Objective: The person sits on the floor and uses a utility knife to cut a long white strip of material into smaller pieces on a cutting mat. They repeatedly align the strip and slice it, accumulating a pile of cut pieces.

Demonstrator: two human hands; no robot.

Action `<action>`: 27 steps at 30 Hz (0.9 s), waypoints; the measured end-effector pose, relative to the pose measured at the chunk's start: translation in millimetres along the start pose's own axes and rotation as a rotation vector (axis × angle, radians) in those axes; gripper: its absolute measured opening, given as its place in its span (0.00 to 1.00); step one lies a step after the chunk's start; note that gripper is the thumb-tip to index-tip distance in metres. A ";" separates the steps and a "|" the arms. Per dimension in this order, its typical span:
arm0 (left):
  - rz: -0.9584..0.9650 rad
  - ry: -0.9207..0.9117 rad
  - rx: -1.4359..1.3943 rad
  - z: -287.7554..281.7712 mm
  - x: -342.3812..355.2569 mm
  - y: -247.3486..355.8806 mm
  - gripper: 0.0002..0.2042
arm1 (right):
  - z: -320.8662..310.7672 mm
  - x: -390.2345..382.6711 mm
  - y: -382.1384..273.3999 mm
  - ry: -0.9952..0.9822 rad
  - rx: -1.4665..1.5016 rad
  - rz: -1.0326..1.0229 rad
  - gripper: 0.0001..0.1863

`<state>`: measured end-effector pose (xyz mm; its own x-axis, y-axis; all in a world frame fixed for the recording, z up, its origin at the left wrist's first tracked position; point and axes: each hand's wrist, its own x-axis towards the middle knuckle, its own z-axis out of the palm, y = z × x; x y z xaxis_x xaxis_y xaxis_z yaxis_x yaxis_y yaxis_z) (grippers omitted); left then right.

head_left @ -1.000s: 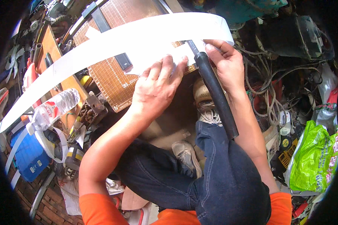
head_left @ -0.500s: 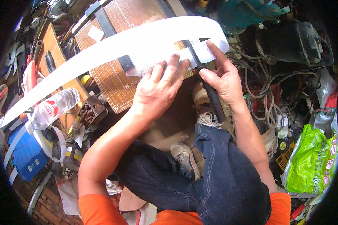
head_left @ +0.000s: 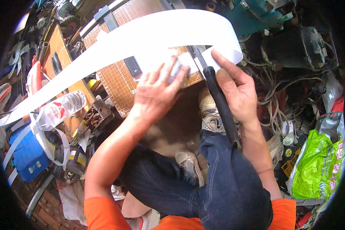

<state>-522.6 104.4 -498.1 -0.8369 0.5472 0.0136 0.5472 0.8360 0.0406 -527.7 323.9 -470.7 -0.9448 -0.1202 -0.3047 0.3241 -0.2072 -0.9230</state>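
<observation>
A long white paper strip (head_left: 172, 27) arches across a brown gridded paper cutter (head_left: 115, 90) with a metal blade and a long black handle (head_left: 224, 111). My left hand (head_left: 156, 87) lies with fingers spread on the white pieces beside the blade. My right hand (head_left: 235, 92) is at the upper part of the handle, thumb against it and index finger stretched onto the short white piece (head_left: 205, 59) right of the blade. The underside of the right hand's grip is hidden.
A tilted wooden board (head_left: 58, 42), water bottle (head_left: 63, 111) and blue case (head_left: 28, 149) crowd the left. Tangled cables (head_left: 276, 107), dark machinery (head_left: 291, 50) and a green bag (head_left: 314, 165) fill the right. My shoes and jeans (head_left: 230, 180) are below.
My right hand has shifted from the paper onto the black handle, index finger now extended. The handle changed position slightly. My left hand stays on the paper, and the strip's curled end has shifted.
</observation>
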 end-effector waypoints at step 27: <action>-0.029 -0.147 -0.314 -9.2 -23.4 -17.1 0.34 | -21.6 31.7 55.8 0.238 -0.134 -0.059 0.22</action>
<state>-512.4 76.9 -489.9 -0.8290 0.5427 -0.1351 0.4743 0.8102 0.3444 -540.6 329.5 -536.9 -0.9517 0.1228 -0.2813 0.2737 -0.0750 -0.9589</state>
